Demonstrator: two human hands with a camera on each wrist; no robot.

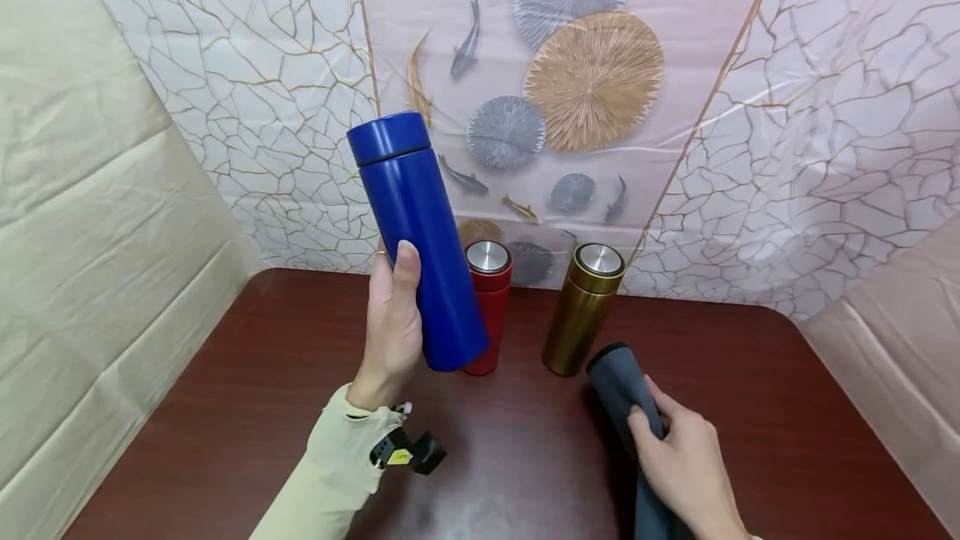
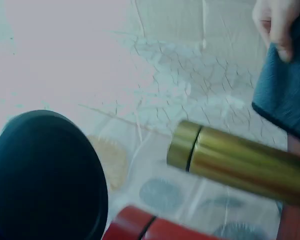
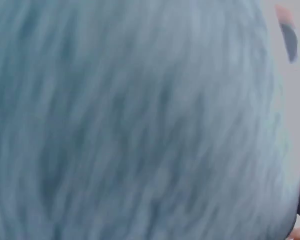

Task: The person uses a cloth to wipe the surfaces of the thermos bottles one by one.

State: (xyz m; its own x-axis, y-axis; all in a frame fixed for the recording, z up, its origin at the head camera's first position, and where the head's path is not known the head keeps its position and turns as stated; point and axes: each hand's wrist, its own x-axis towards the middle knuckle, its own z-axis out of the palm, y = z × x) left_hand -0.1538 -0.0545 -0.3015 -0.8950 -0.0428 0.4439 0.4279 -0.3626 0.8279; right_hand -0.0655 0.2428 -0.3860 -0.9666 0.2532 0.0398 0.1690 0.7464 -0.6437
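Aloft, left hand (image 1: 392, 323) grips blue flask (image 1: 437, 242) (partly hiding red flask (image 1: 493, 298)); right hand (image 1: 684, 458) pinches cloth (image 1: 621, 390) near gold flask (image 1: 582, 315).

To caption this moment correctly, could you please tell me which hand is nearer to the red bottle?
Left. The left hand, gripping the blue bottle, is left of the red bottle; the right hand, holding the gray cloth, is farther off, to its right.

Red flask (image 1: 492, 294) and gold flask (image 1: 576, 319) before a printed backdrop (image 1: 540, 182)
Both stand apart, silver-topped, on the reddish-brown table (image 1: 247, 357); the backdrop shows grey and gold fish (image 1: 466, 48) and discs (image 1: 596, 82).
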